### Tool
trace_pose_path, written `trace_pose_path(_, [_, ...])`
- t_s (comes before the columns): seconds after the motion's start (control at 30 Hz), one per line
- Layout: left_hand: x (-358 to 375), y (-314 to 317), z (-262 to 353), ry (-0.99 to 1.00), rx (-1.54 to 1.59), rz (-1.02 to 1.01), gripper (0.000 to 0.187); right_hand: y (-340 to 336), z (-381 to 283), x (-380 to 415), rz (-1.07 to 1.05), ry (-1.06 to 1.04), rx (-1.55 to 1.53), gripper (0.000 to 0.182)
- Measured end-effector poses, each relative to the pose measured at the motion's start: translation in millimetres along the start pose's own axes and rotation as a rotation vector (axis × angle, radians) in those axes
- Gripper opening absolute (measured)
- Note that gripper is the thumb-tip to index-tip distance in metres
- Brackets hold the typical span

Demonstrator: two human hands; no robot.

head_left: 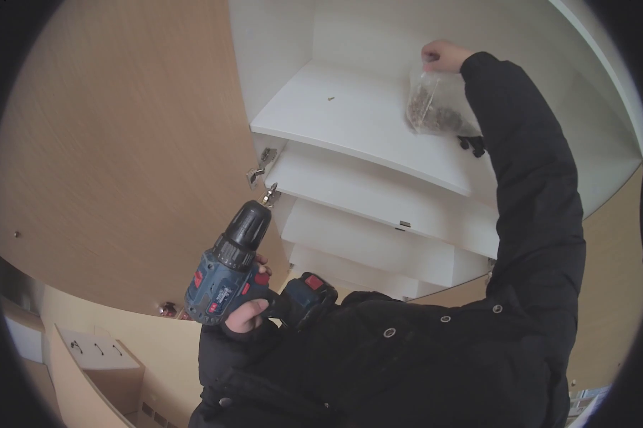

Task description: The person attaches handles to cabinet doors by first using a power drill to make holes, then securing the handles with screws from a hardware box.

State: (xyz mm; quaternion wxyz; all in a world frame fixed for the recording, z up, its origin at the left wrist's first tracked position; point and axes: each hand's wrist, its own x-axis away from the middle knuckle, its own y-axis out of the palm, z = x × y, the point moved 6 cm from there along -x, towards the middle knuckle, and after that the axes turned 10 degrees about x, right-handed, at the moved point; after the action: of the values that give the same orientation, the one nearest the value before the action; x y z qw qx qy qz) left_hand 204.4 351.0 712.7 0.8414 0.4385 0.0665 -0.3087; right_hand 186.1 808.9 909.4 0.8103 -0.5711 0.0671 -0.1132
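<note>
My left hand [247,315] is wrapped round the grip of a blue and black cordless drill [225,274]. The drill points up and away, its bit near the hinges on the cabinet's left side. A metal hinge [262,167] joins there at the wooden door [129,143]. My right hand [444,56] is closed on the top of a clear plastic bag [432,107], which has small brownish pieces in it that I cannot make out. The bag is at the white shelf [364,128]. Small black parts [471,146] lie by it, partly behind my sleeve.
A small screw [330,98] lies on the upper shelf. Below are more white shelves [378,189], one with a small dark fitting [404,225]. At lower left stands furniture with hooks [97,349]. Another wooden door [614,285] is at right.
</note>
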Motion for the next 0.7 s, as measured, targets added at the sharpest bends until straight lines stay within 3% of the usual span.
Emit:
trace_pose_path(0.2, [-8,1,-5,-0.018,-0.041,-0.048,0.067,-9,-26,66,0.466,0.099,-0.103,0.010])
trace_pose_path(0.37, [-17,12,-16,-0.059,-0.075,-0.074,0.062,59,-97,110,0.435,0.013,0.101,0.008])
trace_pose_path(0.53, [-22,21,-39,-0.163,-0.044,-0.147,0.063,66,-89,146,0.548,-0.015,0.024,0.005])
trace_pose_path(0.6, [-23,30,-50,-0.237,-0.015,-0.206,0.065,62,-85,165,0.644,-0.026,-0.021,0.008])
trace_pose_path(0.7, [-30,58,-59,-0.187,-0.076,-0.206,0.043,64,-71,197,0.650,-0.012,-0.016,0.035])
